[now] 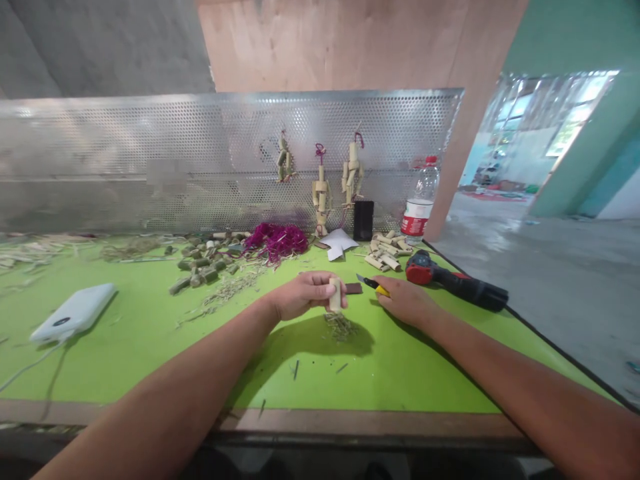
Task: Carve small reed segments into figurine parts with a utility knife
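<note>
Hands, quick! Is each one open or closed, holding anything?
Left hand: closed, holding a short, pale, cylindrical wooden piece.
Right hand: closed, holding a slim black-and-yellow, metal-bladed knife.

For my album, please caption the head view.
Left hand holds a pale cylinder, right hand a yellow-handled knife, over a green tabletop.

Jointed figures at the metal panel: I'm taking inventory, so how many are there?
3, all along the metal panel: the small greenish figure at left, the pale figure in the middle, and the other pale figure at right.
</note>
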Available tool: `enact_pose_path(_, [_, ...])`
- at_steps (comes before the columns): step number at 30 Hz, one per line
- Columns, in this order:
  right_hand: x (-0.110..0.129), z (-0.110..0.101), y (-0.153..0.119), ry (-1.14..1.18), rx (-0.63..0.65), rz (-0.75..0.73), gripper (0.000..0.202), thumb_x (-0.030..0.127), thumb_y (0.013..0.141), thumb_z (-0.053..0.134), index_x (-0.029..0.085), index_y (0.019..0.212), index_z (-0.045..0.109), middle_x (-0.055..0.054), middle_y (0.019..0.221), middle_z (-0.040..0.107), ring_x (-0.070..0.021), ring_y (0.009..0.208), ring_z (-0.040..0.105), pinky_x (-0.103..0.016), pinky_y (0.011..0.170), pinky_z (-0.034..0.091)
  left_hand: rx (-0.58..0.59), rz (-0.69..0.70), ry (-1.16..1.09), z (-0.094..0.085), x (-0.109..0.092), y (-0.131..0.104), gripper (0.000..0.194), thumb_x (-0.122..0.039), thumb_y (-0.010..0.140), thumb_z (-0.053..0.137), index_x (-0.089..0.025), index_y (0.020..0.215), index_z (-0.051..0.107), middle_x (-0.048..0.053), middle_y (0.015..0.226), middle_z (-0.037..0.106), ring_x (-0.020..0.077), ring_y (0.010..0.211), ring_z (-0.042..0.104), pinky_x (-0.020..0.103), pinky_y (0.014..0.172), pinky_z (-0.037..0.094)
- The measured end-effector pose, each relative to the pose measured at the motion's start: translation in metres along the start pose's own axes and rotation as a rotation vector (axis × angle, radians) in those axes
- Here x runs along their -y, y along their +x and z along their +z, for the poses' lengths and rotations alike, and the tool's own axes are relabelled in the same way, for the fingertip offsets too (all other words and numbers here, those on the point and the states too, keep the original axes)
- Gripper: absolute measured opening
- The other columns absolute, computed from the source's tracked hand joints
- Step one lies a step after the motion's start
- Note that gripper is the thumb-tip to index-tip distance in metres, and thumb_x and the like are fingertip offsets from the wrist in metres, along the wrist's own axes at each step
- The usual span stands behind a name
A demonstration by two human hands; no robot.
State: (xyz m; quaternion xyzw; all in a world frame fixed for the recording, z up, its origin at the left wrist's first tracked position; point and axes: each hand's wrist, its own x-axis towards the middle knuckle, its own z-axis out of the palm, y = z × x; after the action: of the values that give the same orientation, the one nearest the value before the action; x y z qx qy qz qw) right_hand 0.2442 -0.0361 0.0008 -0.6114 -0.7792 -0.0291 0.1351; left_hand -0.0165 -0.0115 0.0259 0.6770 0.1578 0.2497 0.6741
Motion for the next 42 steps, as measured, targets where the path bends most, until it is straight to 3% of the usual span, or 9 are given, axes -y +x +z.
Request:
enact_pose_path(4, [-0.003, -0.001, 0.001, 0.017, -0.020, 0.014, 0.044, 0.029, 0.087, 0.045, 0.017, 0.128, 0.056, -0.013, 0.117, 0.066, -0.0257, 0.101, 0.063, -0.033, 0.084, 0.045, 0.292, -0.123, -0.340, 0.037, 0.011, 0.000, 0.027, -0.038, 0.085, 0.061, -0.015, 0.099, 0.058, 0.015, 0.105, 0.068, 0.0244, 0.098, 0.065, 0.040, 0.087, 0.046])
enact_pose_path(6, [-0.004, -0.001, 0.002, 0.025, -0.016, 0.010, 0.043, 0.029, 0.087, 0.045, 0.019, 0.127, 0.057, -0.012, 0.117, 0.066, -0.0251, 0.100, 0.063, -0.032, 0.082, 0.044, 0.347, -0.205, -0.387, 0.048, 0.019, 0.002, 0.024, -0.034, 0.084, 0.062, -0.015, 0.098, 0.057, 0.016, 0.108, 0.067, 0.0275, 0.114, 0.059, 0.042, 0.095, 0.041])
enact_pose_path(10, [-0.004, -0.001, 0.003, 0.037, 0.002, 0.016, 0.043, 0.027, 0.085, 0.047, 0.023, 0.126, 0.058, -0.009, 0.116, 0.066, -0.0235, 0.096, 0.063, -0.029, 0.077, 0.043, 0.233, -0.144, -0.343, 0.048, 0.032, 0.008, 0.021, -0.033, 0.085, 0.061, -0.014, 0.095, 0.059, 0.016, 0.110, 0.066, 0.0279, 0.123, 0.053, 0.047, 0.108, 0.030])
enact_pose_path(18, [-0.010, -0.004, 0.006, 0.062, -0.024, 0.033, 0.041, 0.029, 0.085, 0.047, 0.021, 0.123, 0.060, -0.010, 0.109, 0.068, -0.0237, 0.095, 0.062, -0.030, 0.078, 0.042, -0.184, -0.187, -0.046, 0.007, 0.031, 0.002, 0.026, -0.038, 0.088, 0.056, -0.016, 0.101, 0.060, 0.014, 0.129, 0.057, 0.0195, 0.124, 0.051, 0.037, 0.113, 0.030])
enact_pose_path(22, [-0.013, -0.004, 0.005, 0.073, -0.051, 0.029, 0.044, 0.033, 0.086, 0.047, 0.020, 0.126, 0.058, -0.012, 0.111, 0.068, -0.0260, 0.097, 0.063, -0.034, 0.080, 0.044, -0.436, -0.255, 0.071, -0.016, 0.018, -0.005, 0.026, -0.037, 0.088, 0.055, -0.014, 0.096, 0.061, 0.014, 0.120, 0.061, 0.0205, 0.107, 0.060, 0.038, 0.098, 0.045])
enact_pose_path(26, [-0.013, -0.004, 0.003, 0.067, -0.025, 0.046, 0.046, 0.040, 0.087, 0.047, 0.020, 0.127, 0.057, -0.013, 0.116, 0.066, -0.0284, 0.101, 0.062, -0.037, 0.082, 0.045, -0.660, -0.209, 0.215, -0.020, 0.002, 0.004, 0.025, -0.036, 0.091, 0.050, -0.013, 0.092, 0.059, 0.013, 0.106, 0.066, 0.0162, 0.085, 0.064, 0.033, 0.079, 0.051])
enact_pose_path(33, [-0.012, -0.008, 0.003, 0.076, -0.044, 0.138, 0.054, 0.049, 0.090, 0.041, 0.020, 0.134, 0.049, -0.016, 0.112, 0.067, -0.0325, 0.100, 0.062, -0.039, 0.079, 0.045, -0.607, -0.059, 0.405, 0.004, 0.011, 0.025, 0.030, -0.042, 0.080, 0.064, -0.015, 0.092, 0.064, 0.006, 0.091, 0.068, 0.0155, 0.078, 0.063, 0.033, 0.075, 0.050])
enact_pose_path(38, [-0.012, -0.010, 0.002, 0.167, -0.170, 0.126, 0.053, 0.053, 0.089, 0.043, 0.018, 0.127, 0.054, -0.014, 0.108, 0.068, -0.0298, 0.098, 0.063, -0.035, 0.077, 0.045, -0.519, 0.047, 0.039, 0.003, 0.027, 0.020, 0.022, -0.023, 0.079, 0.068, -0.013, 0.098, 0.061, 0.009, 0.101, 0.068, 0.0148, 0.090, 0.065, 0.032, 0.086, 0.050])
enact_pose_path(42, [-0.001, -0.020, 0.000, 0.340, -0.306, 0.047, 0.048, 0.054, 0.087, 0.048, 0.019, 0.120, 0.052, -0.010, 0.106, 0.065, -0.0250, 0.095, 0.061, -0.033, 0.078, 0.045, -0.432, 0.119, -0.131, 0.001, 0.025, 0.019, 0.021, -0.026, 0.081, 0.066, -0.012, 0.096, 0.060, 0.010, 0.104, 0.066, 0.0153, 0.091, 0.067, 0.026, 0.079, 0.053])
